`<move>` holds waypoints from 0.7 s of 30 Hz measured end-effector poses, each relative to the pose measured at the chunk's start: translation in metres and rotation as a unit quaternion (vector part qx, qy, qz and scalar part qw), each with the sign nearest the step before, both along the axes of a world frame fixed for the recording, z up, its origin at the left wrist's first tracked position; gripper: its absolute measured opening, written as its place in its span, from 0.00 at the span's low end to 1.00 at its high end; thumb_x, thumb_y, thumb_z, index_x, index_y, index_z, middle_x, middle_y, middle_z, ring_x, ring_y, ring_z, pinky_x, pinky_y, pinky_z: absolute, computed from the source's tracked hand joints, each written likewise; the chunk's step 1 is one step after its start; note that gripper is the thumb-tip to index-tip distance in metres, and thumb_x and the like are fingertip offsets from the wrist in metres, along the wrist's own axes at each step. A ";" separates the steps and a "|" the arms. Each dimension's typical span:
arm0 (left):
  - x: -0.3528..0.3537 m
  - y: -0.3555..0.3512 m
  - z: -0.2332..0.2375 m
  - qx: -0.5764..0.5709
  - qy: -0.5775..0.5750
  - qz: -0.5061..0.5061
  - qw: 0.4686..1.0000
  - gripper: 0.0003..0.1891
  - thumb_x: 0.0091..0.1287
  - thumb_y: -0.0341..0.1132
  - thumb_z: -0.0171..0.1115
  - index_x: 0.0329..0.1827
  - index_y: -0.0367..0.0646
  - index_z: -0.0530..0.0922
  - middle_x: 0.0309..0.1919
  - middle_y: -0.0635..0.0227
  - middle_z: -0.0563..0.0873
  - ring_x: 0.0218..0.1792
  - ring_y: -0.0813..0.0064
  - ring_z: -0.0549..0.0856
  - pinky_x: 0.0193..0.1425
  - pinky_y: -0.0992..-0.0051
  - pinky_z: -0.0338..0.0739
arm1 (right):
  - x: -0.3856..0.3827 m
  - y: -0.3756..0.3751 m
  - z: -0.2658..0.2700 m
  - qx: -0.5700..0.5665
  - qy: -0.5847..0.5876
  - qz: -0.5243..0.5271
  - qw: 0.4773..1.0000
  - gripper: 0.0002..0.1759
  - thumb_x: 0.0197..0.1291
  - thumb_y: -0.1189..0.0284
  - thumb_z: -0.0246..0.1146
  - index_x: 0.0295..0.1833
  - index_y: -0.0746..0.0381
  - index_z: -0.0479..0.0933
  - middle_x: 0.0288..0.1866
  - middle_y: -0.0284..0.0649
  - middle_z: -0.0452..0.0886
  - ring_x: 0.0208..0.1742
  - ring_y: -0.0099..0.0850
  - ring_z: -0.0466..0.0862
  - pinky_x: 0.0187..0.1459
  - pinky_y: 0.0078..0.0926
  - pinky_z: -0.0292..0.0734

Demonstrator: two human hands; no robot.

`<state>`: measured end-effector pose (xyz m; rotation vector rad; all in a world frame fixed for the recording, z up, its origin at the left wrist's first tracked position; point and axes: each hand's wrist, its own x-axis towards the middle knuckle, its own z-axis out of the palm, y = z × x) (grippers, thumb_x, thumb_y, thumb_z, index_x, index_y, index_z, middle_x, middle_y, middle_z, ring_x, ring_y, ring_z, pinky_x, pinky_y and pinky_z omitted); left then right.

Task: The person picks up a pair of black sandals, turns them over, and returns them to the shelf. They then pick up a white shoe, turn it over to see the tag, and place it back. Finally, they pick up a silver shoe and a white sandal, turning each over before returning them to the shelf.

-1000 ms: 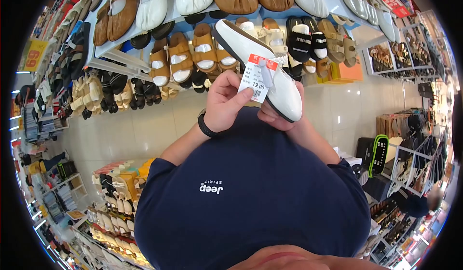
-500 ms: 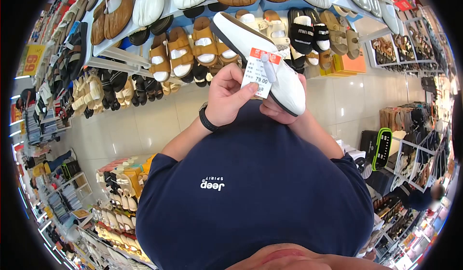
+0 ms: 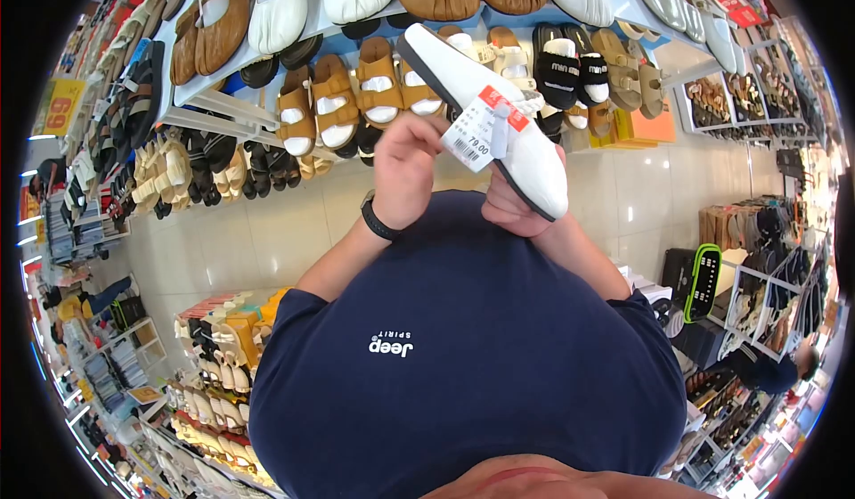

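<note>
A white closed-toe slip-on shoe [image 3: 540, 171] with a dark sole and a braided strap is held up slantwise, its toe toward me. My right hand [image 3: 519, 207] is closed around it from below near the toe; part of the fingers is hidden behind the shoe. A white and red price tag [image 3: 481, 129] reading 79.00 lies tilted across the shoe's side. My left hand [image 3: 405, 167], with a dark band on the wrist, has its fingers curled at the tag's left edge. Those fingertips are partly hidden by the tag.
Ahead stands a shoe display shelf [image 3: 209, 78] with white and brown shoes on top. Tan sandals [image 3: 335, 107] and black fluffy slides [image 3: 558, 71] sit lower down. Glossy tile floor [image 3: 285, 232] lies below. A black case with green trim [image 3: 704, 282] stands to the right.
My left thumb has come off the front of the tag, and that hand has shifted slightly left. The tag has turned and tilts more. The shoe stays in my right hand.
</note>
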<state>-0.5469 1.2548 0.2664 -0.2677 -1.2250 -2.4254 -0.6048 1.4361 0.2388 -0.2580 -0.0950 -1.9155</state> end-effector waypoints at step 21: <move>-0.006 -0.059 0.003 0.120 -0.155 0.136 0.971 0.14 0.65 0.27 0.62 0.48 0.43 0.66 0.42 0.66 0.83 0.39 0.77 0.85 0.42 0.75 0.82 | -0.001 -0.012 0.038 0.262 -0.008 -0.163 0.951 0.43 0.69 0.39 0.34 0.72 0.63 0.62 0.72 0.45 0.66 0.72 0.40 0.65 0.70 0.44 0.58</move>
